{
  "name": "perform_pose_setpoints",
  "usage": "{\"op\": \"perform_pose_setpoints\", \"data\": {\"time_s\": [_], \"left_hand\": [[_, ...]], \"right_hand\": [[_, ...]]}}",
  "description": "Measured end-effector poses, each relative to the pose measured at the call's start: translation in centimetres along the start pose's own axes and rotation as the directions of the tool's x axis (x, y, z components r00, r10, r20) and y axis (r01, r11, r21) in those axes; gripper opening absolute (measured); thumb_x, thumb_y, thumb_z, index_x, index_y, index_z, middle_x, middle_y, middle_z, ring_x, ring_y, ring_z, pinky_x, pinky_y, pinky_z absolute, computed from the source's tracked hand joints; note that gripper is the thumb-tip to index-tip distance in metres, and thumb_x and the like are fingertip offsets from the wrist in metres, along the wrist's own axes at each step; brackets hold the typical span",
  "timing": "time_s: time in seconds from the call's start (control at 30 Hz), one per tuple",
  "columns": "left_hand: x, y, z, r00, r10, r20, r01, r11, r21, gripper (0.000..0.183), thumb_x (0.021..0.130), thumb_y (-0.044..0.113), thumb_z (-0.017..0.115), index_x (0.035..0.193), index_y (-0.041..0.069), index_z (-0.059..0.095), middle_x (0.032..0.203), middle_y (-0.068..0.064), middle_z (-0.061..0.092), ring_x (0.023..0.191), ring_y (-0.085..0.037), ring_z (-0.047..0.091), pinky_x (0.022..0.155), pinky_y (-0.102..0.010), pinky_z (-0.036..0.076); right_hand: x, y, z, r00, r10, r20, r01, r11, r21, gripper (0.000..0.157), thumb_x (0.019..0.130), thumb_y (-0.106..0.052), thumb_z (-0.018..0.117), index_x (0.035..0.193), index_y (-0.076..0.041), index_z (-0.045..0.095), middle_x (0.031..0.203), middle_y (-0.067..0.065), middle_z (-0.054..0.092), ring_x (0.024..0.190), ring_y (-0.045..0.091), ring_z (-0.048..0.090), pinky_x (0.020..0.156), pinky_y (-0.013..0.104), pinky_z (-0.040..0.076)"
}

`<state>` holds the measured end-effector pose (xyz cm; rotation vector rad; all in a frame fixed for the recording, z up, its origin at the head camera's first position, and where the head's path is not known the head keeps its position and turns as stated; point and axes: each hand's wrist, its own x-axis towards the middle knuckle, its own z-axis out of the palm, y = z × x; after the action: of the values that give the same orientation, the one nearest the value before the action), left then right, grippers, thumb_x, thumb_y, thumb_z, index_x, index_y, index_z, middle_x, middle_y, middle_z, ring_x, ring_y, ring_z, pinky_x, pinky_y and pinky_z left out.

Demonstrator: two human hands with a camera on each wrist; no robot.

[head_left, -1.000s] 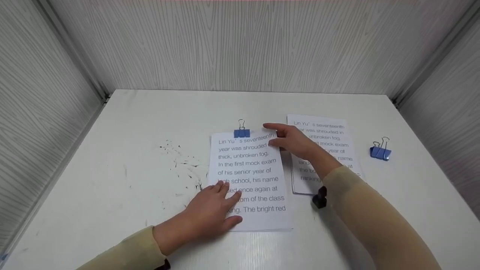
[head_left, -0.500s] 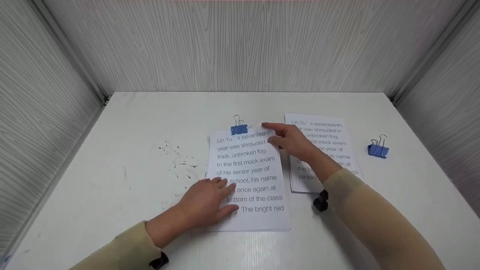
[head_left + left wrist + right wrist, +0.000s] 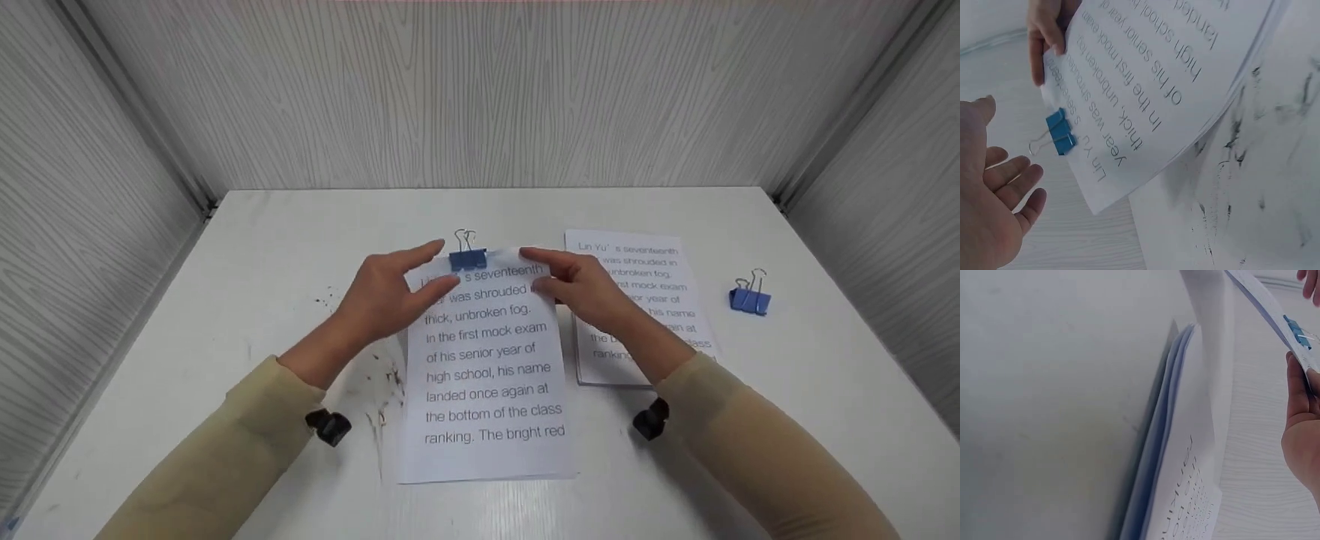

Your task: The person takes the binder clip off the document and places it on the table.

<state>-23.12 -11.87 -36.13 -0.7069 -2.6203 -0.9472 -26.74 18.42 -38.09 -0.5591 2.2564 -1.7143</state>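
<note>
A stack of printed sheets [image 3: 487, 375], with a blue binder clip [image 3: 468, 260] on its top edge, lies tilted with that edge raised off the table. At the top right corner my right hand [image 3: 589, 291] pinches the sheets between thumb and fingers, as the right wrist view also shows. My left hand [image 3: 384, 294] is at the top left corner, near the clip. In the left wrist view, the left hand [image 3: 994, 191] has its fingers loosely bent and apart from the paper, beside the clip's wire handles.
A second printed stack [image 3: 664, 262] lies to the right, partly behind my right hand. Farther right sits another blue binder clip [image 3: 750, 301]. Dark smudges [image 3: 394, 375] mark the white table [image 3: 285, 225], which has grey wood-grain walls [image 3: 480, 90] around it.
My left hand has left the lower part of the sheets and moved up to the top left corner. The right hand keeps its place while the top edge has risen.
</note>
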Motion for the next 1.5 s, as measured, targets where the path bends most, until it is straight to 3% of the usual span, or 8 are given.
{"op": "perform_pose_setpoints", "data": {"time_s": [0.2, 0.43, 0.67, 0.8, 1.13, 1.27, 1.5], "left_hand": [[2.5, -2.1, -0.4, 0.986, -0.134, 0.098, 0.154, 0.960, -0.234, 0.072, 0.087, 0.060, 0.063, 0.146, 0.022, 0.046, 0.137, 0.003, 0.057, 0.125, -0.013, 0.053, 0.103, -0.038, 0.041], [4.8, -3.3, -0.1, 0.950, -0.189, 0.250, 0.288, 0.841, -0.457, 0.074, 0.085, 0.054, 0.069, 0.146, 0.020, 0.045, 0.137, 0.001, 0.057, 0.124, -0.010, 0.054, 0.106, -0.033, 0.039], [5.9, -3.7, 0.2, 0.922, -0.196, 0.335, 0.324, 0.864, -0.386, 0.064, 0.087, 0.059, 0.063, 0.140, 0.024, 0.054, 0.133, 0.005, 0.059, 0.127, -0.012, 0.051, 0.110, -0.039, 0.033], [6.3, -3.7, 0.4, 0.912, -0.191, 0.364, 0.335, 0.859, -0.388, 0.058, 0.090, 0.056, 0.061, 0.136, 0.022, 0.058, 0.123, 0.001, 0.065, 0.122, -0.013, 0.055, 0.110, -0.039, 0.032], [6.8, -3.8, 0.8, 0.914, -0.139, 0.382, 0.321, 0.822, -0.470, 0.046, 0.095, 0.043, 0.060, 0.128, 0.010, 0.064, 0.120, -0.011, 0.065, 0.114, -0.018, 0.057, 0.103, -0.038, 0.040], [6.8, -3.8, 1.0, 0.914, -0.128, 0.384, 0.322, 0.805, -0.499, 0.045, 0.092, 0.046, 0.063, 0.122, 0.012, 0.068, 0.116, -0.009, 0.067, 0.111, -0.017, 0.058, 0.102, -0.036, 0.041], [6.7, -3.3, 1.4, 0.922, -0.182, 0.341, 0.338, 0.808, -0.483, 0.043, 0.086, 0.051, 0.069, 0.113, 0.018, 0.072, 0.108, -0.001, 0.070, 0.106, -0.015, 0.062, 0.102, -0.037, 0.040]], "right_hand": [[-0.9, -0.4, 0.2, 0.999, -0.028, 0.021, 0.028, 0.999, 0.035, 0.048, 0.094, -0.004, 0.063, 0.139, -0.019, 0.056, 0.119, 0.009, 0.068, 0.103, 0.027, 0.067, 0.080, 0.030, 0.055], [-0.7, 1.0, -0.1, 0.997, -0.069, 0.043, 0.065, 0.995, 0.069, 0.047, 0.093, -0.008, 0.065, 0.137, -0.024, 0.058, 0.120, 0.007, 0.068, 0.103, 0.029, 0.067, 0.081, 0.034, 0.056], [-0.7, 1.3, -0.1, 0.994, -0.094, 0.059, 0.087, 0.990, 0.107, 0.047, 0.093, -0.007, 0.065, 0.137, -0.023, 0.058, 0.122, 0.009, 0.067, 0.106, 0.030, 0.066, 0.083, 0.036, 0.055], [-0.8, 1.3, -0.1, 0.994, -0.090, 0.054, 0.084, 0.990, 0.113, 0.048, 0.093, -0.007, 0.065, 0.137, -0.022, 0.058, 0.121, 0.010, 0.067, 0.106, 0.030, 0.066, 0.083, 0.036, 0.055], [-0.8, 1.6, -0.2, 0.996, -0.077, 0.048, 0.071, 0.991, 0.114, 0.047, 0.093, -0.007, 0.066, 0.137, -0.023, 0.059, 0.121, 0.010, 0.067, 0.106, 0.030, 0.066, 0.082, 0.036, 0.056], [-1.0, 1.6, -0.2, 0.997, -0.063, 0.045, 0.058, 0.992, 0.112, 0.047, 0.093, -0.008, 0.066, 0.137, -0.024, 0.059, 0.120, 0.010, 0.068, 0.105, 0.030, 0.067, 0.082, 0.035, 0.056], [-1.0, 1.8, -0.3, 0.999, -0.035, 0.035, 0.033, 0.997, 0.075, 0.047, 0.094, -0.011, 0.066, 0.137, -0.028, 0.058, 0.120, 0.008, 0.067, 0.105, 0.028, 0.067, 0.082, 0.034, 0.055]]}}
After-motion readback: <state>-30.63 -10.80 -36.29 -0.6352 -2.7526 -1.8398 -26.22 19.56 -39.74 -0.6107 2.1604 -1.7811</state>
